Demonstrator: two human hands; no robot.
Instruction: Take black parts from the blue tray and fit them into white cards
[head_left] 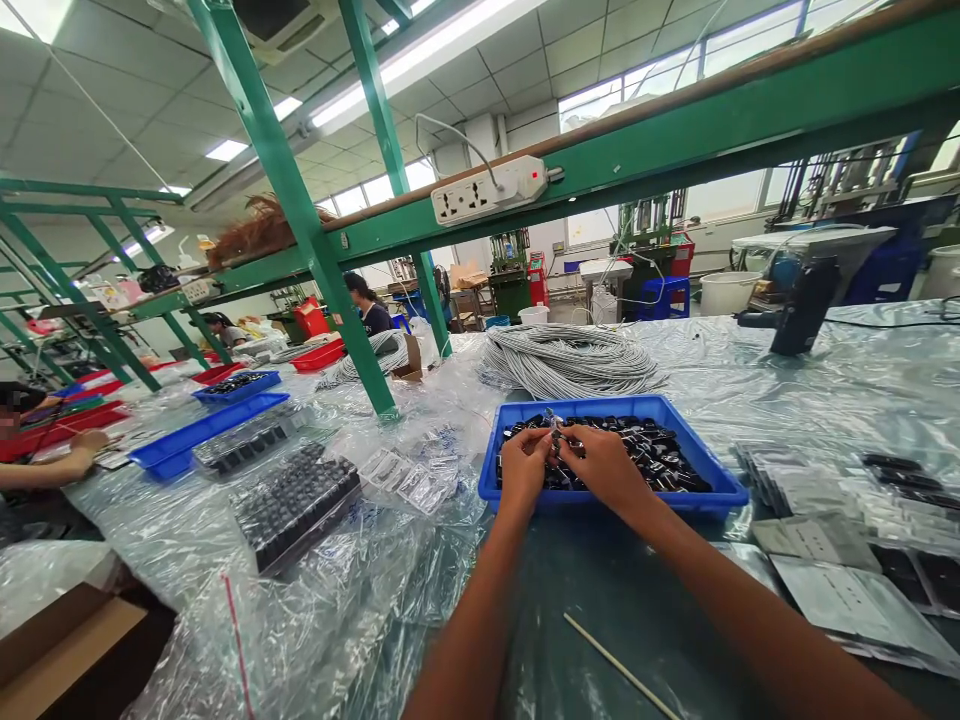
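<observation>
Over the near left part of a blue plastic tray (pixel 726 492), my left hand (pixel 525 462) and my right hand (pixel 600 460) meet with their fingertips pinched together. Between them is a small shiny piece (pixel 553 420), partly dark; the fingers cover much of it, and its kind cannot be made out. Many small black parts with shiny metal bits (pixel 660 455) fill the tray beneath both hands.
A coil of grey cable (pixel 570 360) lies behind the tray. Clear packs of black parts (pixel 296 500) and printed bags (pixel 412 480) lie left; silvery packets (pixel 847 590) right. A thin stick (pixel 619 665) lies in front. A green post (pixel 352 340) rises behind; another person's arm (pixel 52 470) is far left.
</observation>
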